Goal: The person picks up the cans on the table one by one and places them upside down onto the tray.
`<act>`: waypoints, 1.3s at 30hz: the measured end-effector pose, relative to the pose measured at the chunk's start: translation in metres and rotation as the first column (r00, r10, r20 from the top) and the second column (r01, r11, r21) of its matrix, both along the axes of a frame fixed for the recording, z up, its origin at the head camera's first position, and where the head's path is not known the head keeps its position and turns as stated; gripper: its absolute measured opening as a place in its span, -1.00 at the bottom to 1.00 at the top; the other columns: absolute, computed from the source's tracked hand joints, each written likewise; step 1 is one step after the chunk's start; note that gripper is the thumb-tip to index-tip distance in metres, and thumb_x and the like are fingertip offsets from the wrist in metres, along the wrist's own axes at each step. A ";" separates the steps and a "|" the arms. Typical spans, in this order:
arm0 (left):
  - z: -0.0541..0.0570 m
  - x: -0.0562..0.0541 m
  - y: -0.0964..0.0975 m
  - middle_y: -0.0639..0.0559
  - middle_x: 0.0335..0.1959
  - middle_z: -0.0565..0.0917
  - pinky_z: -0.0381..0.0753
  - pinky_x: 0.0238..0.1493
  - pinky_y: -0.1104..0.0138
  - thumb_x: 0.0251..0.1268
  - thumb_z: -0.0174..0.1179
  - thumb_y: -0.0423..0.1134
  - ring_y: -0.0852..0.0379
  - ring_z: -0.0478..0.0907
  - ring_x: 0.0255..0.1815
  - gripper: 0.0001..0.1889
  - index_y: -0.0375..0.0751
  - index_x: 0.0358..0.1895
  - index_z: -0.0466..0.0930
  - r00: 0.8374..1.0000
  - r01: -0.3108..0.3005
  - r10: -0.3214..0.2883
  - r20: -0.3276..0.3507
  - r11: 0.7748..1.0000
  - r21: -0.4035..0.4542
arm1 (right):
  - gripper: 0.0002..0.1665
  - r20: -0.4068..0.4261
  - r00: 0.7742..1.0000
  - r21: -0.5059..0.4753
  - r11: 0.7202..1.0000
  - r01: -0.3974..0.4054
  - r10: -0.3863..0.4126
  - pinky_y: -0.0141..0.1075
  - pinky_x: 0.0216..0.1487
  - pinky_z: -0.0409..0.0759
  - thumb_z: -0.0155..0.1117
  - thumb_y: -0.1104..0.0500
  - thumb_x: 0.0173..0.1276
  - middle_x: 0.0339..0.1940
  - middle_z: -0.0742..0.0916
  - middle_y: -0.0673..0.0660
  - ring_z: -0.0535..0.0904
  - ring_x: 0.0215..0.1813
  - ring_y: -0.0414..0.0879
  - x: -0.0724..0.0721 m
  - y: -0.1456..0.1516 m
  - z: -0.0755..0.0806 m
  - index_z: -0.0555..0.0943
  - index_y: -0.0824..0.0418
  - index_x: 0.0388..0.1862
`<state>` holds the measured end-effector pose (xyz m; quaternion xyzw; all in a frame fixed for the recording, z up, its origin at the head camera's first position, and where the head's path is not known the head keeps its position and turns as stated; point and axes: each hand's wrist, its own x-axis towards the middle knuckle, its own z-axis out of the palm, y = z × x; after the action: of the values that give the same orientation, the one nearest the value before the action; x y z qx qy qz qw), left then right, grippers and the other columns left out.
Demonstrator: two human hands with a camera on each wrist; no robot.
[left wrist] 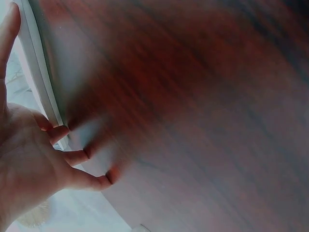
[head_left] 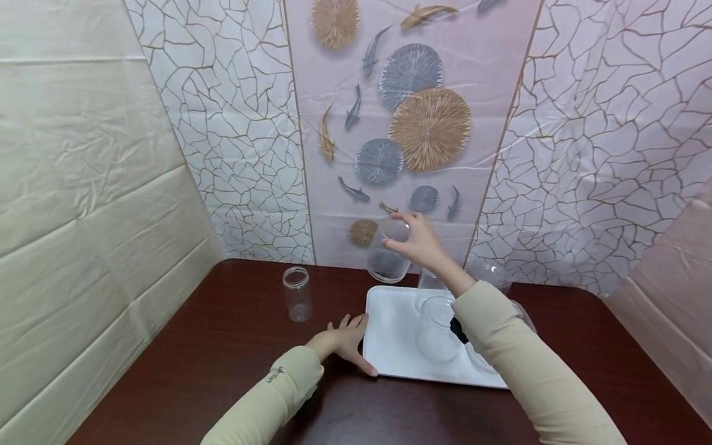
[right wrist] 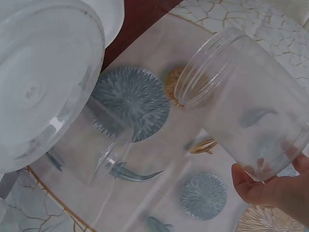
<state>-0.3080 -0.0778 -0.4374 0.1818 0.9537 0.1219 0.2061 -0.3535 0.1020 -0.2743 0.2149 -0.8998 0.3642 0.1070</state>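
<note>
My right hand (head_left: 421, 246) grips a clear plastic jar (head_left: 384, 262) by its base, thumb and fingers spread across it. The jar is raised above the back left of the white tray (head_left: 389, 337), tilted with its wide mouth downward. In the right wrist view the jar's threaded rim (right wrist: 205, 70) points away from the hand. My left hand (head_left: 346, 345) rests at the tray's left edge, fingers spread and thumb at the front corner. The left wrist view shows those fingers (left wrist: 79, 157) beside the tray's rim. Another clear jar (head_left: 438, 337) is on the tray; my right forearm hides part of what lies behind.
A clear jar (head_left: 297, 295) stands upright on the dark red table (head_left: 233, 346), left of the tray. More transparent containers (head_left: 491, 274) are at the tray's back right. A patterned cloth (head_left: 250, 154) hangs behind the table, with plain cloth at both sides.
</note>
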 end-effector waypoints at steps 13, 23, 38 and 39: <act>0.000 0.005 -0.004 -0.02 0.53 -0.04 -0.05 0.38 -0.25 -0.13 0.36 0.29 -0.15 -0.17 0.54 0.25 -0.13 0.52 -0.27 0.999 -0.037 0.037 0.005 0.999 -0.034 | -0.26 0.090 0.996 0.228 0.974 -0.015 -0.006 0.19 0.26 0.28 0.30 0.02 0.23 0.28 0.37 0.43 0.22 0.33 0.33 -0.020 -0.017 -0.022 0.34 0.28 0.33; 0.002 0.006 -0.006 -0.04 0.53 -0.05 -0.06 0.39 -0.24 -0.13 0.36 0.29 -0.16 -0.16 0.54 0.26 -0.15 0.52 -0.27 0.999 -0.036 0.036 0.008 0.999 -0.030 | -0.29 0.135 0.990 0.311 0.951 -0.002 -0.042 0.20 0.34 0.16 0.28 0.01 0.24 0.22 0.44 0.43 0.22 0.32 0.36 -0.030 -0.021 -0.041 0.38 0.33 0.29; 0.006 0.001 0.002 0.00 0.53 -0.07 -0.10 0.41 -0.21 -0.12 0.35 0.30 -0.12 -0.17 0.55 0.24 -0.10 0.52 -0.27 0.999 -0.034 0.035 0.019 0.998 -0.046 | -0.24 0.189 0.979 0.413 0.911 -0.006 -0.079 0.19 0.36 0.15 0.32 -0.03 0.19 0.18 0.51 0.43 0.22 0.33 0.42 -0.044 -0.016 -0.062 0.39 0.45 0.21; 0.004 0.000 0.002 0.00 0.53 -0.06 -0.09 0.41 -0.22 -0.13 0.36 0.30 -0.12 -0.16 0.55 0.25 -0.10 0.52 -0.26 0.999 -0.038 0.039 0.008 0.998 -0.045 | -0.24 0.200 0.976 0.406 0.914 -0.008 -0.080 0.20 0.35 0.17 0.32 -0.03 0.19 0.20 0.49 0.44 0.20 0.34 0.44 -0.044 -0.016 -0.062 0.38 0.45 0.22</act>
<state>-0.3084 -0.0757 -0.4336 0.1581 0.9586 0.1051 0.2122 -0.3973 0.0859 -0.3362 0.1754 -0.9657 0.1891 -0.0300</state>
